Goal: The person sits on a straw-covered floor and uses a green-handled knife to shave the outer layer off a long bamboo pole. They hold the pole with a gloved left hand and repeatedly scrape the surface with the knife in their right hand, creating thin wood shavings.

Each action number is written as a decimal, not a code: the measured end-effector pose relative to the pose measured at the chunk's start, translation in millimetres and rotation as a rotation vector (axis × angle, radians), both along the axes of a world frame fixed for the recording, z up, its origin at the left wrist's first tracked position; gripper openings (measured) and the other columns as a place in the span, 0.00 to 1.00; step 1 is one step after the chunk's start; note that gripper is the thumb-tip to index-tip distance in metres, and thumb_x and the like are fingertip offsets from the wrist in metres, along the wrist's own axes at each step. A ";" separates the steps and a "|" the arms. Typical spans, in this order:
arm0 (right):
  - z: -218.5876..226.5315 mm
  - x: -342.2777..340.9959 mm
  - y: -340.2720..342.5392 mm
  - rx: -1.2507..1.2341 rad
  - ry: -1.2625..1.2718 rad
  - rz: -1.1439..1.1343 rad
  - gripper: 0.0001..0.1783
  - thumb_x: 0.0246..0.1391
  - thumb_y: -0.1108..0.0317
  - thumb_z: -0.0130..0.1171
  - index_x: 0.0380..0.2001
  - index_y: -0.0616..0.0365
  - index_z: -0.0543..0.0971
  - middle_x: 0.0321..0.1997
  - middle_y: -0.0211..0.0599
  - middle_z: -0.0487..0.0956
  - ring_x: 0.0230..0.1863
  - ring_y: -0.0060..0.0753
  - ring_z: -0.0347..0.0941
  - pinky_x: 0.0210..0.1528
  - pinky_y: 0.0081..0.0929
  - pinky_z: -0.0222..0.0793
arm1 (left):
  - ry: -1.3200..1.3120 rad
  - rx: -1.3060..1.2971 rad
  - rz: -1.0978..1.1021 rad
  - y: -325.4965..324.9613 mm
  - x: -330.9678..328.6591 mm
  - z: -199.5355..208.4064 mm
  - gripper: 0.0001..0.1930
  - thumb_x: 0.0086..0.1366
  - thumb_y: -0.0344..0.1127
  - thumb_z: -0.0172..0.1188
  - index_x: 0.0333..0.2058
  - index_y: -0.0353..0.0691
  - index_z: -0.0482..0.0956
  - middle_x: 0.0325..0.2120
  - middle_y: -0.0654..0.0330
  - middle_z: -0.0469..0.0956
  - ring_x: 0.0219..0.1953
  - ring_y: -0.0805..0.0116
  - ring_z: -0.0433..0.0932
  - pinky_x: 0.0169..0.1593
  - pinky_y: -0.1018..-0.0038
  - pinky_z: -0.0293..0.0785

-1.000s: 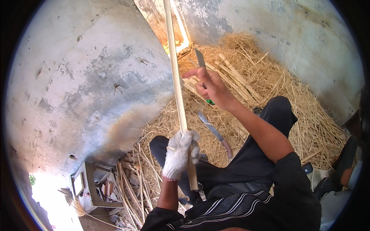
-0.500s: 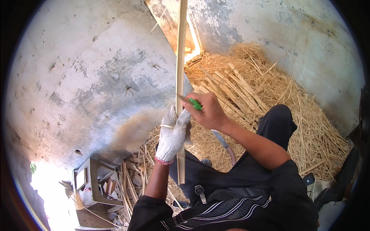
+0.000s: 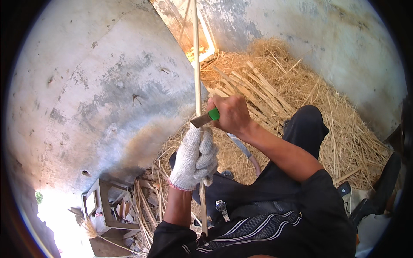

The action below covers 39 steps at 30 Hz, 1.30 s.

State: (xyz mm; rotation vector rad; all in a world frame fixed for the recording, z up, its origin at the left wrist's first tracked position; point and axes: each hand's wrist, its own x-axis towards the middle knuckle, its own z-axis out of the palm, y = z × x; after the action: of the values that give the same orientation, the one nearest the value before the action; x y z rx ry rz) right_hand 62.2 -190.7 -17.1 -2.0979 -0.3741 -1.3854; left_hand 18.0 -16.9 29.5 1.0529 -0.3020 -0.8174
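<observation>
Left hand (image 3: 195, 157) in white knitted glove (image 3: 186, 161): closing around a long, narrow, pale-yellow strip of split bamboo or wood (image 3: 197, 81); probably bracing it against the pressure of the blade.
Bare right hand (image 3: 232, 114): clenching a short, flat steel knife with a green grip (image 3: 201, 120); presumably angling it crosswise for meeting the strip squarely.
Knife contact: crossing the strip just above the glove; not revealing whether biting in or only touching.
Strip's place: standing nearly upright before the body, passing through the left hand, running past the view's top and reaching down to the black-clothed lap (image 3: 275, 187).
Strip's look: appearing straight and slim, showing pale and clean above the knife, turning browner below the glove.
Loose straw-coloured heap of fibres (image 3: 344, 124): spreading around the legs.
Flat, pale split strips (image 3: 258, 88): lying roughly side by side near the heap's upper left edge, perhaps for easy reach.
Long curved steel blade with brown handle (image 3: 244, 150): resting between the knees, possibly for lying handy.
Silver wristwatch (image 3: 221, 206): lying on the lap, seemingly for sparing it knocks.
</observation>
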 end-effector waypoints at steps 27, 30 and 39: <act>10.6 -25.7 6.2 -0.003 0.244 0.063 0.07 0.44 0.66 0.62 0.19 0.57 0.81 0.15 0.47 0.78 0.17 0.45 0.77 0.22 0.37 0.71 | 0.008 0.009 0.152 -0.2 -16.1 -1.7 0.21 0.73 0.54 0.48 0.24 0.48 0.63 0.07 0.68 0.56 0.03 0.76 0.52 0.04 0.77 0.49; -8.0 -7.0 13.4 -0.021 0.240 0.042 0.08 0.44 0.65 0.61 0.20 0.57 0.82 0.15 0.47 0.78 0.16 0.45 0.77 0.22 0.37 0.72 | 0.197 -0.214 0.075 -1.7 -11.5 -7.6 0.22 0.74 0.54 0.44 0.23 0.49 0.63 0.06 0.69 0.56 0.02 0.76 0.51 0.04 0.77 0.47; -5.5 40.1 -4.5 0.081 0.504 -0.203 0.11 0.46 0.65 0.59 0.18 0.61 0.81 0.17 0.50 0.79 0.19 0.49 0.78 0.26 0.43 0.74 | 0.317 -0.353 -0.006 2.8 3.7 -47.6 0.25 0.76 0.54 0.35 0.22 0.49 0.62 0.04 0.69 0.54 0.01 0.75 0.53 0.03 0.76 0.49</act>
State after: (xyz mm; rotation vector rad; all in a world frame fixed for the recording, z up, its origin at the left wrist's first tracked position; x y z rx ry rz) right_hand 102.3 -195.1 -22.6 -2.3665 0.1011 -0.9045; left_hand 21.7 -14.0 -18.1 0.5828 -0.1708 -0.8844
